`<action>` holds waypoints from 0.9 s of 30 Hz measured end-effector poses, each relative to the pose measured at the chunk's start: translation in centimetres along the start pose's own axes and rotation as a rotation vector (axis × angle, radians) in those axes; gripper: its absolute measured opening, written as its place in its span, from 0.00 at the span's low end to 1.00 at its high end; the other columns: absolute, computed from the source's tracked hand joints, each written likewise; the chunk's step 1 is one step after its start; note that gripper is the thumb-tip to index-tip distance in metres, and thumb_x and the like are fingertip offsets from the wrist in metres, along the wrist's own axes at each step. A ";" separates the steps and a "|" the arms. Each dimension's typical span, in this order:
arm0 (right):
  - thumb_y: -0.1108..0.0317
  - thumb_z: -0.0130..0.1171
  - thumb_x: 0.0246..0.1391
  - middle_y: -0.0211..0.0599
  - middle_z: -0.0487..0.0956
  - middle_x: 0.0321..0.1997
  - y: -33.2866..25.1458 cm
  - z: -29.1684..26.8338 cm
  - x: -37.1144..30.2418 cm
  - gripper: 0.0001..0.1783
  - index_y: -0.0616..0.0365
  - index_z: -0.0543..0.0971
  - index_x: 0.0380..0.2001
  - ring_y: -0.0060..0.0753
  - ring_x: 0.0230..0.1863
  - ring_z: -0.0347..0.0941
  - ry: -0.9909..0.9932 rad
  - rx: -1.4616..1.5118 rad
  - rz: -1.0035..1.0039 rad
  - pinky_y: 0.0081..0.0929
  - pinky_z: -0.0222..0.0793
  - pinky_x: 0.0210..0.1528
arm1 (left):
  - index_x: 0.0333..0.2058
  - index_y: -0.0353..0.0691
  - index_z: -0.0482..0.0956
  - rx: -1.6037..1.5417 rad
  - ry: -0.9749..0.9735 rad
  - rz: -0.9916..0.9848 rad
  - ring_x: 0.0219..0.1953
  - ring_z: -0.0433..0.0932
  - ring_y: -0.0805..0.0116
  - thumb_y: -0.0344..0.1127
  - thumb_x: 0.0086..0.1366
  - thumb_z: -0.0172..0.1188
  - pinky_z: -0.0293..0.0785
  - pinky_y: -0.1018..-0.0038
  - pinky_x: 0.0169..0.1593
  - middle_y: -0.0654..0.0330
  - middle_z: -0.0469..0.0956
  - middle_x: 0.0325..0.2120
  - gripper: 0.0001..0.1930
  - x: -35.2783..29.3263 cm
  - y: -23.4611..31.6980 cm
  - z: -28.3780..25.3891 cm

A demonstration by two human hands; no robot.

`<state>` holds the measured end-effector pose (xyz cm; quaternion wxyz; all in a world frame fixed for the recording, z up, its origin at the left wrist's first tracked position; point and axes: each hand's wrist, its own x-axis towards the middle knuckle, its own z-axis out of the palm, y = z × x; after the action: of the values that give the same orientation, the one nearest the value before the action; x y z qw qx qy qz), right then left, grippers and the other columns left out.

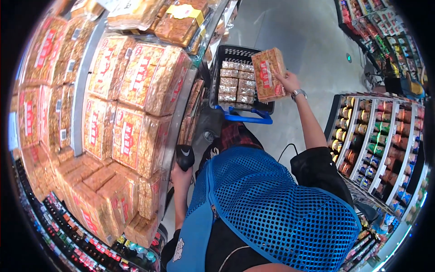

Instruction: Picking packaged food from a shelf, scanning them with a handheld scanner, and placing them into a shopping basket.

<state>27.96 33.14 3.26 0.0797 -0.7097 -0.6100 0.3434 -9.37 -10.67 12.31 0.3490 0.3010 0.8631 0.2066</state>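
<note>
My right hand (290, 84) grips a clear-wrapped pack of golden, nubbly pastry blocks (266, 75) with a red and white label. It holds the pack tilted over the right side of a black shopping basket (233, 54) with a blue handle (247, 119). Inside the basket, shiny wrapped blocks (236, 84) sit in two columns. Low on the left, close to the shelf, my left hand (181, 177) is closed around a black device that looks like a handheld scanner (185, 157); part of that hand is hidden behind it.
Stacks of similar pastry packs (131, 131) fill the display on my left, with bread-like packs (181, 25) farther up. To the right stands a rack of cups and packets (380, 140). Grey floor (303, 36) runs between, with a black cable (286, 147) near my right elbow.
</note>
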 end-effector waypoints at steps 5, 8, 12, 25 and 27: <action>0.33 0.68 0.44 0.52 0.81 0.50 2.3 11.7 7.6 0.48 0.62 0.74 0.56 0.44 0.51 0.79 -0.192 0.122 0.020 0.36 0.72 0.54 | 0.51 0.35 0.77 0.107 0.113 -0.002 0.49 0.81 0.49 0.35 0.52 0.69 0.74 0.62 0.53 0.43 0.81 0.42 0.26 0.4 -3.3 3.9; 0.37 0.67 0.48 0.49 0.81 0.50 8.6 21.4 12.3 0.45 0.61 0.72 0.58 0.40 0.51 0.78 -0.326 0.334 0.181 0.34 0.72 0.55 | 0.47 0.33 0.79 -0.054 -0.077 -0.253 0.45 0.82 0.51 0.35 0.53 0.68 0.75 0.63 0.50 0.44 0.82 0.39 0.23 0.6 -0.1 5.0; 0.44 0.67 0.54 0.40 0.81 0.48 8.9 35.3 12.8 0.39 0.58 0.70 0.60 0.33 0.45 0.78 -0.505 0.736 0.403 0.32 0.74 0.48 | 0.43 0.31 0.81 0.028 -0.077 -0.622 0.41 0.85 0.56 0.35 0.55 0.68 0.77 0.65 0.45 0.46 0.84 0.34 0.18 -1.4 -0.2 6.5; 0.46 0.65 0.48 0.57 0.79 0.50 10.7 44.5 14.5 0.40 0.59 0.68 0.58 0.58 0.52 0.76 -0.447 -0.169 0.148 0.48 0.71 0.55 | 0.44 0.30 0.80 -0.002 -0.164 -0.790 0.40 0.84 0.65 0.34 0.56 0.69 0.76 0.68 0.45 0.50 0.85 0.35 0.19 0.1 -0.3 9.3; 0.49 0.63 0.52 0.56 0.80 0.47 10.6 41.6 14.3 0.31 0.57 0.71 0.53 0.59 0.51 0.77 -0.454 -0.154 0.182 0.48 0.72 0.53 | 0.43 0.30 0.80 -0.042 -0.147 -0.753 0.38 0.83 0.66 0.34 0.56 0.69 0.76 0.68 0.44 0.51 0.85 0.34 0.18 0.3 -1.8 9.5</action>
<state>12.53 31.05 -39.22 -0.1448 -0.6703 -0.5702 0.4524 -3.33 -10.40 4.72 0.4676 -0.0301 0.8814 0.0596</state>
